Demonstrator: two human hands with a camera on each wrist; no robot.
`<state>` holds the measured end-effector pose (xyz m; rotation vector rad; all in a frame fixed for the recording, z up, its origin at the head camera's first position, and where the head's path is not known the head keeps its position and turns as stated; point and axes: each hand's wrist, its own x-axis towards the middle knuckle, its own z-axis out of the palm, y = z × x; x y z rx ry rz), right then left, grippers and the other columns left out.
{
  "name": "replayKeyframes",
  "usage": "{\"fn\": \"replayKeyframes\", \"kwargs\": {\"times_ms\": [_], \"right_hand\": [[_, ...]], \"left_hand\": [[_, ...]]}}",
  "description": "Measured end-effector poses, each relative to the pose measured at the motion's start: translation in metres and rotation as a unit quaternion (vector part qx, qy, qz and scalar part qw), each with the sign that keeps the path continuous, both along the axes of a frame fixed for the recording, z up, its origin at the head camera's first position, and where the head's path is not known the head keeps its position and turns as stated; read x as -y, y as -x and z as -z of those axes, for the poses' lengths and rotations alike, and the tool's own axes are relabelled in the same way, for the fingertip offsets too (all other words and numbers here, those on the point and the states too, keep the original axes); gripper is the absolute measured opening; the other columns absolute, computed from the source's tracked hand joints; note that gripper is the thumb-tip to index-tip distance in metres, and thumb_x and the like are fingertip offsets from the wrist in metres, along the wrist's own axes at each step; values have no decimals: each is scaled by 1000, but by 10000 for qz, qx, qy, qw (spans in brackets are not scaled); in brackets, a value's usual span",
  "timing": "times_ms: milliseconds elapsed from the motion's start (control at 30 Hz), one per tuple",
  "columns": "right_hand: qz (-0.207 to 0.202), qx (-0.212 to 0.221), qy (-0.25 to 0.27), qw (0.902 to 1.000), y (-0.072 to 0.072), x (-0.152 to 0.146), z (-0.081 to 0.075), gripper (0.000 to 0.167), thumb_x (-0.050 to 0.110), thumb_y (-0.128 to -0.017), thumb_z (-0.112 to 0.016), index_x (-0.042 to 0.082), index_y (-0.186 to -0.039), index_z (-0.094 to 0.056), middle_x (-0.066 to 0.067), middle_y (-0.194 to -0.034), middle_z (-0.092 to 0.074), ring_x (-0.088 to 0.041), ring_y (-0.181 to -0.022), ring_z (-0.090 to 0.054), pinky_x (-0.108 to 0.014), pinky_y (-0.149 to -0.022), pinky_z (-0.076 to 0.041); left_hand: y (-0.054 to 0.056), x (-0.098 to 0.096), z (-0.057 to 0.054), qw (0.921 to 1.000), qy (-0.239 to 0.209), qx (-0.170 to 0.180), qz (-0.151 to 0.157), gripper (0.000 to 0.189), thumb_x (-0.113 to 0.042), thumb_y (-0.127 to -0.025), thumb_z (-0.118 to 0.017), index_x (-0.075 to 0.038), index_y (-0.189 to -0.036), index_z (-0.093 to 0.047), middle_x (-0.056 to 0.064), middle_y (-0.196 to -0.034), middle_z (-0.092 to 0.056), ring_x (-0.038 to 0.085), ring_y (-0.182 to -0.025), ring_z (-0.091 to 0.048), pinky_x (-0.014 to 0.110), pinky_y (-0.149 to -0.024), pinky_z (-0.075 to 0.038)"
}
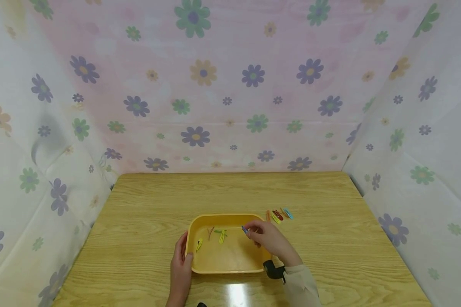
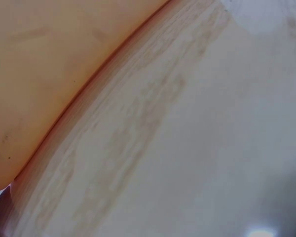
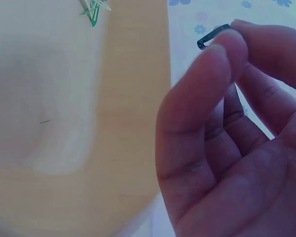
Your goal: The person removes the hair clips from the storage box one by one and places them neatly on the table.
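Observation:
A yellow plastic tray [image 1: 226, 271] sits on the table in the head view. My left hand [image 1: 181, 268] grips its left side, thumb over the rim and fingers along the outer wall. Above the tray's right part, my right hand [image 1: 272, 239] pinches a small blue hair clip [image 1: 244, 229] between thumb and fingertips; in the right wrist view this clip [image 3: 213, 37] looks dark. On the tray's floor lie a yellow clip [image 1: 199, 244], an orange-brown clip [image 1: 210, 233], and a yellow clip [image 1: 222, 237] crossing a green one. The left wrist view shows mostly the tray's outer wall [image 2: 54, 64].
Several more hair clips, among them a dark red clip [image 1: 278, 215] and a light blue clip [image 1: 288, 213], lie on the wooden table [image 1: 157, 196] just beyond the tray's right back corner. Flower-patterned cloth [image 1: 230, 85] surrounds the table at the back and sides.

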<state>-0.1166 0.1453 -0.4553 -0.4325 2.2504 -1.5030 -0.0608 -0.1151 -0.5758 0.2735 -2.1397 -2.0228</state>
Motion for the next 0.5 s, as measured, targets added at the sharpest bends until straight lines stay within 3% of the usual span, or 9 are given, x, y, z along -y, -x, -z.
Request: {"fn": "replayKeyframes", "kwargs": {"times_ms": [167, 333, 500], "right_hand": [[128, 55, 106, 9998, -1, -5, 12, 21, 13, -89, -52, 5, -108, -58, -7, -79, -56, -19, -61, -49, -38, -57, -48], [334, 140, 126, 9993, 0, -10, 32, 26, 25, -89, -53, 9, -108, -57, -17, -84, -54, -17, -61, -50, -42, -59, -48], [541, 93, 237, 9982, -1, -11, 37, 24, 25, -89, -53, 8, -105, -57, -21, -84, -52, -21, -60, -50, -44, -58, -48]], "left_hand": [[0, 0, 0, 10000, -29, -10, 14, 58, 2, -84, -40, -22, -137, -35, -10, -136, -36, 6, -125, -31, 14, -91, -35], [0, 0, 0, 10000, -72, 1, -1, 58, 3, -84, -40, -21, -137, -35, -10, -136, -36, 6, -125, -31, 14, -92, -34], [0, 0, 0, 9999, -114, -16, 32, 59, 3, -84, -40, -24, -136, -35, -9, -136, -36, 7, -125, -31, 14, -90, -36]]}}
